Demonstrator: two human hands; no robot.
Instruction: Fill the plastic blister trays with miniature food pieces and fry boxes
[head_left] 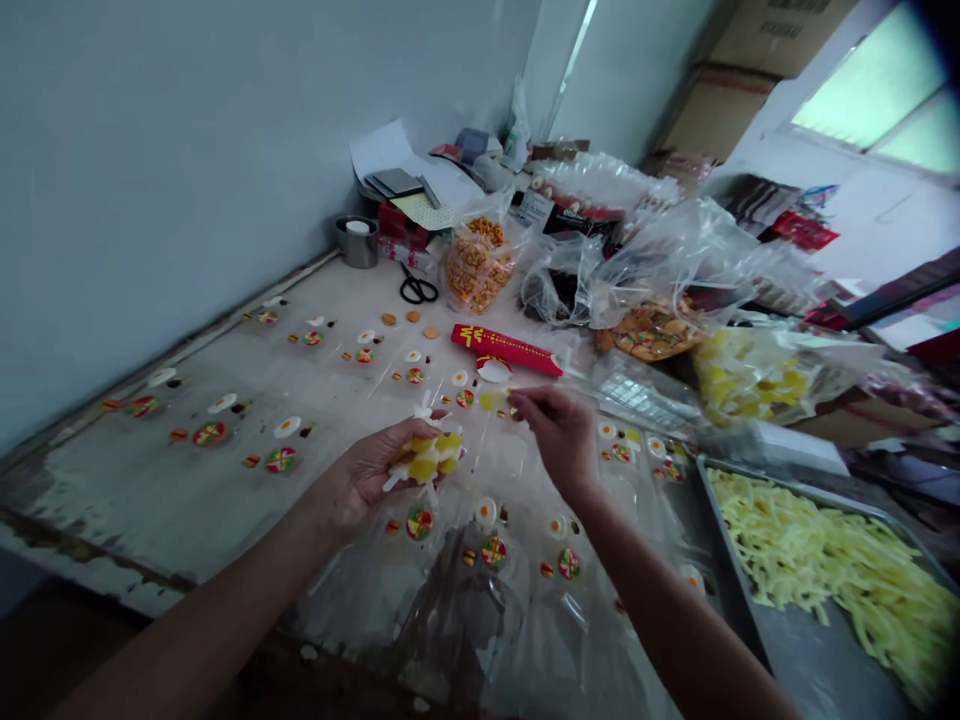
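My left hand [367,470] is closed around a bunch of small yellow-and-white pieces with white sticks [426,458], like miniature ice lollies. Over the middle of the table, my right hand [559,430] pinches a pale yellow piece [493,400] by its end; blur hides its exact shape. Below both hands lie rows of clear plastic bags [480,600]. Clusters of miniature foods rest on them, among them a fried egg [486,512], a round pizza [419,523] and a small hot-dog-like piece [251,461]. A red printed sleeve [510,350] lies just beyond my right hand.
On the right, a metal tray [739,570] holds pale yellow fry-like strips [795,545]. Farther back are black scissors [417,287], a metal cup [358,245], a bag of orange-brown pieces [478,265] and a bag of yellow pieces [750,380]. A wall [150,150] borders the table's left side.
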